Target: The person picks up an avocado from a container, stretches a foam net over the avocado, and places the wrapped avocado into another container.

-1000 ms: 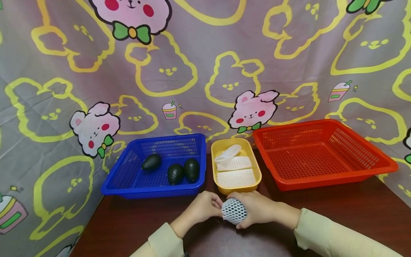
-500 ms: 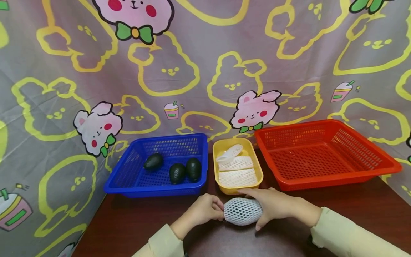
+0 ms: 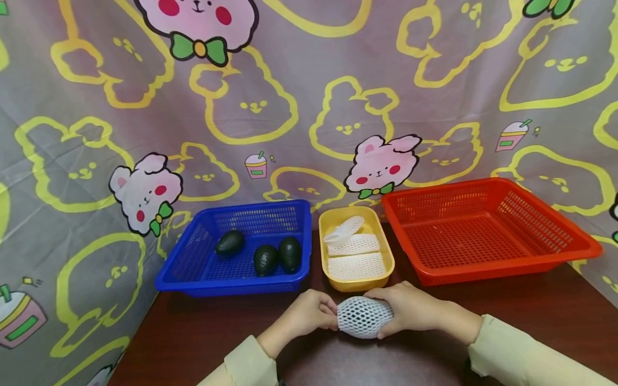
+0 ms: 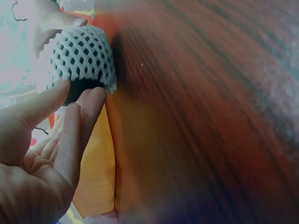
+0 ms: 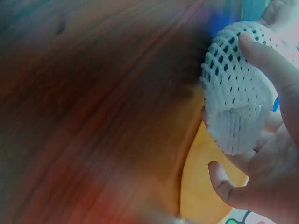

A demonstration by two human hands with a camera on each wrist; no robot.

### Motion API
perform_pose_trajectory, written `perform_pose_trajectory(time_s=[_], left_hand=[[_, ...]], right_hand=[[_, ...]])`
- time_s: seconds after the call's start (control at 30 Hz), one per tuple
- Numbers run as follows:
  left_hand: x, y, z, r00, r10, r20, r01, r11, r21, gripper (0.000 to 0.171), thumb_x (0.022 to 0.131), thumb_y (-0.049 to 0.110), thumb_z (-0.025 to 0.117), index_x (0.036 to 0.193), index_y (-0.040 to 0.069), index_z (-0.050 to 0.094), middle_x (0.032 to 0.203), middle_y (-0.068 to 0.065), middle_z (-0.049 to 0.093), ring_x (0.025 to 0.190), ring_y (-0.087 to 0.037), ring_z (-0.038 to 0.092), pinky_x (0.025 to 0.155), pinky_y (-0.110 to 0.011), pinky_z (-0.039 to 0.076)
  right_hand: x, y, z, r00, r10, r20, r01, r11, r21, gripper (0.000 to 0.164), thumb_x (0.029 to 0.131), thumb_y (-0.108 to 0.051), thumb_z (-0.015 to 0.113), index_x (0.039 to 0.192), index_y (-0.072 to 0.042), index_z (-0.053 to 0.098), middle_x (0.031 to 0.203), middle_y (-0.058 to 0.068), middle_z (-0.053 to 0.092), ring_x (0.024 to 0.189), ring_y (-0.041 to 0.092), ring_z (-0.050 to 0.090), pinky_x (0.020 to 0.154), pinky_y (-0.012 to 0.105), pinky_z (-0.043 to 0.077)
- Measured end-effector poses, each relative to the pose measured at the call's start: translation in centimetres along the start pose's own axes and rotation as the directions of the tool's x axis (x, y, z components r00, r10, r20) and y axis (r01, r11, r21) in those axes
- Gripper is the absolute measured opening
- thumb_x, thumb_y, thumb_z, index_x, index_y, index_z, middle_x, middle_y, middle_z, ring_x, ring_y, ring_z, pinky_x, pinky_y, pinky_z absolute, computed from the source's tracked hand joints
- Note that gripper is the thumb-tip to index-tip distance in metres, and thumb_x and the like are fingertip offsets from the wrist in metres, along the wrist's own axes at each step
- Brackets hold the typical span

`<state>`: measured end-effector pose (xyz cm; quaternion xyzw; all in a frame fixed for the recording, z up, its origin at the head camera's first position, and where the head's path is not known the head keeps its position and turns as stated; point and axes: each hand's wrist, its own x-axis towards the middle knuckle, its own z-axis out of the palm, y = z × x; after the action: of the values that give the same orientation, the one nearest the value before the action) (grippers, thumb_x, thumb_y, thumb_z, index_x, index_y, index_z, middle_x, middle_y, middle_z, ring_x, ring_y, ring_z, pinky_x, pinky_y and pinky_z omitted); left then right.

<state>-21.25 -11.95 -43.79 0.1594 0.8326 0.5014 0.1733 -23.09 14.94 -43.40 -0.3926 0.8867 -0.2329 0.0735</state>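
An avocado in a white foam net sleeve [image 3: 363, 317] is held between both hands over the front of the table. My left hand [image 3: 313, 313] pinches its left end with thumb and fingertips. In the left wrist view, the dark avocado end [image 4: 83, 88] shows bare past the net's edge. My right hand [image 3: 410, 310] grips the right end, with thumb and fingers on either side of the net. The right wrist view shows the net's loose end [image 5: 236, 128] gathered flat near the palm.
Behind the hands stands a yellow tray [image 3: 359, 287] with several white foam nets [image 3: 356, 267]. Left of it, a blue basket [image 3: 232, 287] holds three avocados [image 3: 265, 260]. A red basket [image 3: 487, 273] stands at the right, before a patterned cloth [image 3: 299, 80].
My right hand has drawn to the right, and the netted avocado now shows lengthwise between the hands. Over the last half second its fingers have come in closer round the right end.
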Motion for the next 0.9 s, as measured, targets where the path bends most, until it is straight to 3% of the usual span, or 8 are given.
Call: perform_pose_trajectory(time_s=[0.47, 0.63, 0.77, 0.9], left_hand=[[-0.1, -0.4, 0.1, 1.0, -0.014, -0.014, 0.011, 0.987, -0.161, 0.01, 0.076, -0.01, 0.073, 0.085, -0.009, 0.069, 0.073, -0.014, 0.073, 0.064, -0.014, 0.069, 0.063, -0.029, 0.06], [-0.1, -0.6, 0.0, 1.0, -0.007, 0.0, 0.007, 0.984, -0.179, 0.015, 0.079, -0.012, 0.075, 0.084, -0.006, 0.062, 0.074, -0.016, 0.072, 0.065, -0.018, 0.07, 0.063, -0.032, 0.06], [0.0, -0.6, -0.1, 1.0, 0.003, -0.01, -0.004, 0.993, -0.118, 0.028, 0.076, -0.013, 0.077, 0.088, 0.001, 0.055, 0.074, -0.013, 0.071, 0.064, -0.017, 0.067, 0.061, -0.028, 0.058], [0.1, -0.7, -0.3, 0.999, 0.035, -0.021, -0.034, 0.999, 0.027, 0.035, 0.072, -0.009, 0.08, 0.099, 0.001, 0.061, 0.075, -0.003, 0.067, 0.065, -0.011, 0.059, 0.059, -0.023, 0.048]], right_hand=[[1.1, -1.0, 1.1, 1.0, -0.01, -0.017, 0.01, 1.0, -0.027, 0.075, 0.067, -0.051, 0.092, 0.127, -0.014, 0.066, 0.111, -0.013, 0.069, 0.093, 0.0, 0.059, 0.078, 0.037, 0.04], [1.5, -1.5, 1.4, 0.999, -0.021, -0.024, 0.02, 0.998, -0.063, 0.077, 0.066, -0.052, 0.092, 0.127, -0.014, 0.065, 0.11, -0.012, 0.069, 0.093, 0.0, 0.059, 0.078, 0.037, 0.039], [1.7, -1.7, 1.6, 0.999, -0.02, -0.029, 0.018, 0.998, -0.061, 0.078, 0.066, -0.053, 0.092, 0.128, -0.014, 0.063, 0.11, -0.011, 0.069, 0.093, 0.001, 0.059, 0.077, 0.037, 0.039], [1.5, -1.7, 1.5, 0.999, -0.017, -0.031, 0.016, 0.999, -0.033, 0.077, 0.068, -0.052, 0.091, 0.129, -0.016, 0.062, 0.112, -0.012, 0.069, 0.096, 0.001, 0.059, 0.077, 0.038, 0.038]])
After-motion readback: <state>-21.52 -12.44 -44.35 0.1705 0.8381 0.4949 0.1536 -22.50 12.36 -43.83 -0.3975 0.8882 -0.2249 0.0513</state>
